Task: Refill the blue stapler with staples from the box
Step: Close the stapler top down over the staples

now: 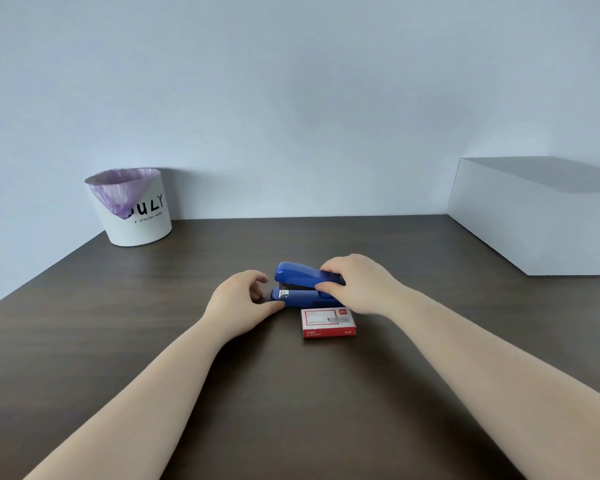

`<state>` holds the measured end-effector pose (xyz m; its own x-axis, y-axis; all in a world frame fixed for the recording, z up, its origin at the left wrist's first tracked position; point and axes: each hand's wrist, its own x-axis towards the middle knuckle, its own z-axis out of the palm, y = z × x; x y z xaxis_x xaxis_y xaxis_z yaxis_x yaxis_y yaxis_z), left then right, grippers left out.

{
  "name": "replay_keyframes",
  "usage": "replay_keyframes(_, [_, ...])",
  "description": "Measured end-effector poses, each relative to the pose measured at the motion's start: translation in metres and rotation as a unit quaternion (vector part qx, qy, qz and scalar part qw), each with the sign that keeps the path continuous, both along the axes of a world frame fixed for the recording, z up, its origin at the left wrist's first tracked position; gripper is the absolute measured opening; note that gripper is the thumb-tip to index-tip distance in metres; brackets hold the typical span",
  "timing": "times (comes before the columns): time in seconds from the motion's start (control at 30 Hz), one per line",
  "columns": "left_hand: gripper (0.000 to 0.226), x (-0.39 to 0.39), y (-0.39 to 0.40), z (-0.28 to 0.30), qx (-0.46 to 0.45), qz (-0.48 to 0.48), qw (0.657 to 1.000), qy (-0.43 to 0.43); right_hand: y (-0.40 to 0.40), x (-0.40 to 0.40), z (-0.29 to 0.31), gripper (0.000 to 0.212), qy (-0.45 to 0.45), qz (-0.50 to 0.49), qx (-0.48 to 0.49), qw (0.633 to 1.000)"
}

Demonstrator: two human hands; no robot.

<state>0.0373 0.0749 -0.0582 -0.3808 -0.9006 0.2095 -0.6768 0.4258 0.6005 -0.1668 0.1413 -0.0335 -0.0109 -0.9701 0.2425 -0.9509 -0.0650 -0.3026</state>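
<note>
While the right hand (357, 282) pinches the blue stapler (303, 284), the curled left hand (239, 299) touches its front.

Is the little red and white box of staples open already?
No, the little red and white cardboard staple box lies shut on the dark wooden table, just in front of the blue plastic stapler.

place: likely office or home desk | cues: dark desk (153, 323), lined bin (132, 209), stapler (302, 278)

One stapler (297, 271), one staple box (328, 322), one bin (132, 209), two hands (238, 299).
</note>
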Motion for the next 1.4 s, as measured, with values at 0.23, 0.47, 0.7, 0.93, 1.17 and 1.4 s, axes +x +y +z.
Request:
replay_keyframes(0.23, [0.015, -0.016, -0.022, 0.007, 0.022, 0.017, 0.997, -0.078, 0.021, -0.038, -0.012, 0.025, -0.053, -0.065, -0.013, 0.996])
replay_keyframes(0.47, [0.020, -0.074, -0.034, 0.021, -0.012, -0.001, 0.989, -0.147, 0.021, -0.069, -0.014, 0.023, -0.075, -0.157, -0.040, 0.984])
replay_keyframes(0.7, [0.027, -0.129, -0.050, 0.016, -0.019, -0.116, 0.982, -0.149, 0.009, -0.116, -0.022, 0.023, -0.104, -0.251, -0.071, 0.960])
replay_keyframes(0.93, [0.028, -0.173, -0.089, 0.011, -0.013, -0.199, 0.975, -0.102, -0.021, -0.192, -0.026, 0.022, -0.114, -0.374, -0.112, 0.914])
replay_keyframes(1.17, [0.026, -0.223, -0.107, 0.004, -0.024, -0.232, 0.970, -0.074, -0.049, -0.241, -0.027, 0.024, -0.080, -0.446, -0.120, 0.883])
replay_keyframes(1.4, [0.024, -0.249, -0.111, 0.001, -0.047, -0.240, 0.968, -0.059, -0.070, -0.272, -0.025, 0.021, -0.100, -0.473, -0.132, 0.865])
